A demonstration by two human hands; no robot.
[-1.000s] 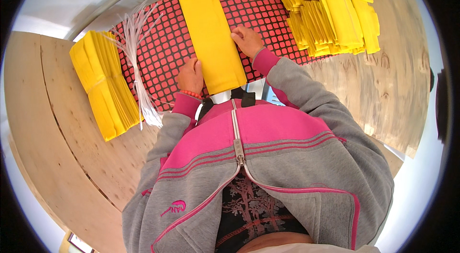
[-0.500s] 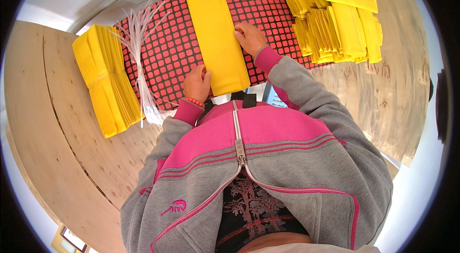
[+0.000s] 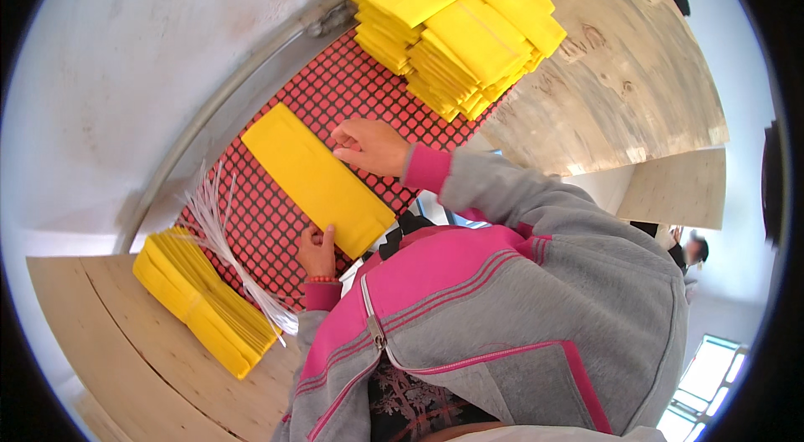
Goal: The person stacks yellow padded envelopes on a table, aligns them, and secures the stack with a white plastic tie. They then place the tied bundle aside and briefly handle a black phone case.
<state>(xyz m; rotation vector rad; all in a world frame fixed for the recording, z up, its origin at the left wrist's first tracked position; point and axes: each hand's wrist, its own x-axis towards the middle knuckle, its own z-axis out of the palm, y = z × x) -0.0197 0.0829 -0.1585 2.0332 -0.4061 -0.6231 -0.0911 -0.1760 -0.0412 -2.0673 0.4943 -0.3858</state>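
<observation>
A flat, folded yellow piece of cloth-like material point(image 3: 314, 178) lies slantwise on a red and black grid-patterned mat point(image 3: 285, 237). At its near left edge rests my left hand point(image 3: 318, 254), thumb against the edge and fingers loosely bent, with no firm grip. My right hand point(image 3: 373, 146) is over the far right long edge; its fingers are curved and the thumb stands apart from them, with nothing visible between. To the left of the mat a bundle of folded yellow pieces point(image 3: 197, 300) lies beside a bunch of thin white strips point(image 3: 234, 254).
A tall, uneven pile of folded yellow pieces point(image 3: 469, 36) stands at the mat's far right end. Wooden boards point(image 3: 624, 74) extend right, and another wooden surface point(image 3: 109, 308) is at left. A pipe point(image 3: 197, 120) runs along the wall behind. A person point(image 3: 693, 251) shows small at far right.
The view has swung right, so the mat and everything on it appear turned. My right hand has shifted farther over the yellow piece's edge; my left stays by its near end.
</observation>
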